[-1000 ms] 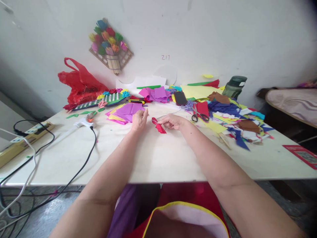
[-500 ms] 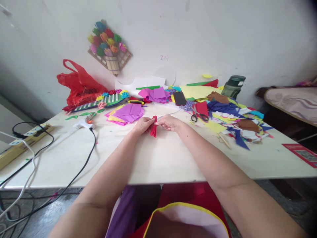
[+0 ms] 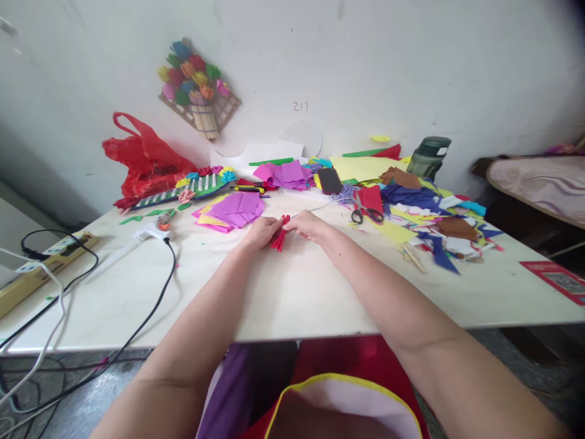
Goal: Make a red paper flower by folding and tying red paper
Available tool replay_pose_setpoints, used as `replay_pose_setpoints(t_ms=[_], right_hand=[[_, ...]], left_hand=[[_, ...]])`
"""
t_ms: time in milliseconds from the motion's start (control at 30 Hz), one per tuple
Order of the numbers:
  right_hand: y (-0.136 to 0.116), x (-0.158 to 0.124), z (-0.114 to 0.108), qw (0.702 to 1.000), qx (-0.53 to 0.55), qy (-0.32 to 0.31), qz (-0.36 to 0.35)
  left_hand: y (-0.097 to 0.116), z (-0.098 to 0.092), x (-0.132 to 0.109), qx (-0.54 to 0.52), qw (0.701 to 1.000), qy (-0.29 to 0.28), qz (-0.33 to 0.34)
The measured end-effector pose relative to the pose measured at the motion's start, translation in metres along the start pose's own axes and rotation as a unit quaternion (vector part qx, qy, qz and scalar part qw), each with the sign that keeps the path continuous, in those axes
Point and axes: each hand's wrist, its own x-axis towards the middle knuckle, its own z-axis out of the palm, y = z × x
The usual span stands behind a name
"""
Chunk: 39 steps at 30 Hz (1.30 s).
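Note:
Both my hands meet over the middle of the pale table (image 3: 297, 292). My left hand (image 3: 260, 231) and my right hand (image 3: 307, 226) pinch a small folded red paper piece (image 3: 278, 235) between their fingertips, holding it just above the tabletop. A thin pale thread or wire runs from my right hand toward the back of the table. A stack of purple, pink and yellow paper squares (image 3: 233, 209) lies just behind my left hand.
Scissors (image 3: 365, 210) and a heap of coloured paper scraps (image 3: 429, 219) lie to the right. A red plastic bag (image 3: 144, 160), a glue gun (image 3: 153, 230) with a black cable, a power strip (image 3: 43, 265), a phone (image 3: 329, 180) and a green bottle (image 3: 427, 157) stand around.
My left hand came over from the purple stack and joined my right hand on the red paper piece, which turned from lying slanted to hanging upright between both hands.

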Motion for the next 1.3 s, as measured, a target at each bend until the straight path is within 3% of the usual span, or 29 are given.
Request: replay_pose_setpoints(t_ms=[100,200,433,567,667,767,900,1067,1300], right_hand=[[0.001,0.002,0.000,1.000,-0.001,0.002,0.012],[0.001,0.002,0.000,1.000,0.012,0.002,0.019],[-0.006,-0.006,0.000,0.998,0.041,-0.024,0.034],[-0.005,-0.006,-0.002,0.997,0.030,-0.048,0.047],[-0.003,-0.003,-0.008,0.994,0.038,-0.101,0.031],[-0.002,-0.003,-0.014,0.987,0.069,-0.141,-0.024],[-0.004,-0.004,-0.012,0.987,0.094,-0.099,-0.085],[-0.005,-0.002,-0.003,0.985,0.111,-0.050,-0.124],[-0.007,-0.004,0.002,0.985,0.094,-0.016,-0.142]], left_hand=[[-0.003,0.000,0.004,0.103,0.992,0.058,0.046],[-0.006,0.001,0.008,0.133,0.983,0.101,0.076],[-0.007,0.007,0.010,-0.013,0.975,0.172,0.137],[-0.001,0.010,0.005,-0.201,0.967,0.111,0.113],[0.000,0.008,0.003,-0.341,0.934,0.062,0.086],[-0.001,0.005,0.003,-0.432,0.897,0.064,0.061],[-0.003,0.002,0.006,-0.472,0.878,0.068,0.040],[-0.006,0.001,0.009,-0.501,0.863,0.037,0.060],[-0.007,-0.003,0.009,-0.518,0.854,0.030,0.036]])
